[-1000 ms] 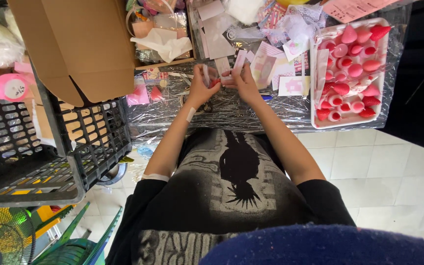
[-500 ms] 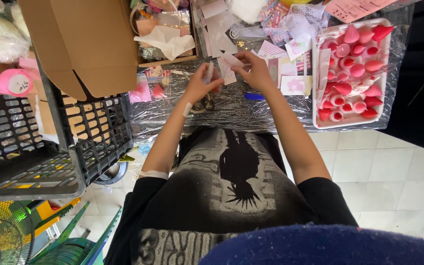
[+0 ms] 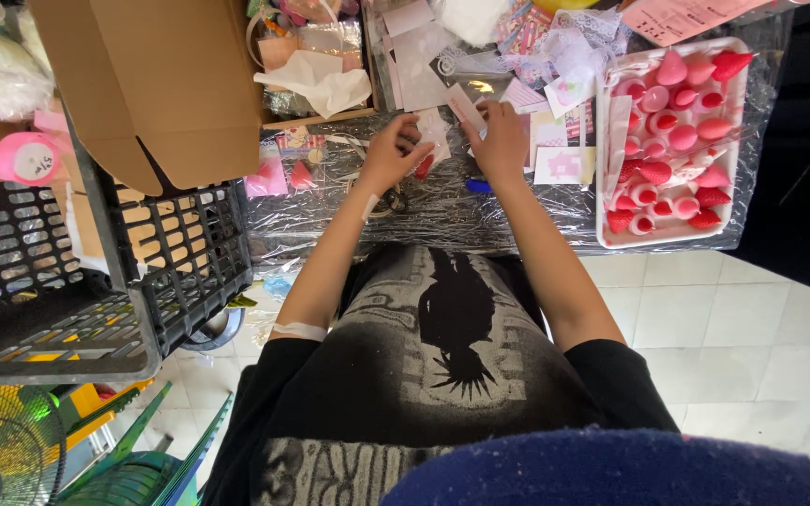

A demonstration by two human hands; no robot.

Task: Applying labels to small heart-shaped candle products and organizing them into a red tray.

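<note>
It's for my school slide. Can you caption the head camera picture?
Two hands handle a small clear packet beside a white tray of red and pink pieces.

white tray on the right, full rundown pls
The tray is white, rectangular, shallow and thin-walled, like foam or plastic. It lies flat at the table's right end on crinkled clear film, long side running away from the person. It is packed with pink and red pieces: cone shapes and small round ones with pale rims. Clear wrap seems to drape over part of it. Neither hand touches it; the right hand is nearest.
</note>
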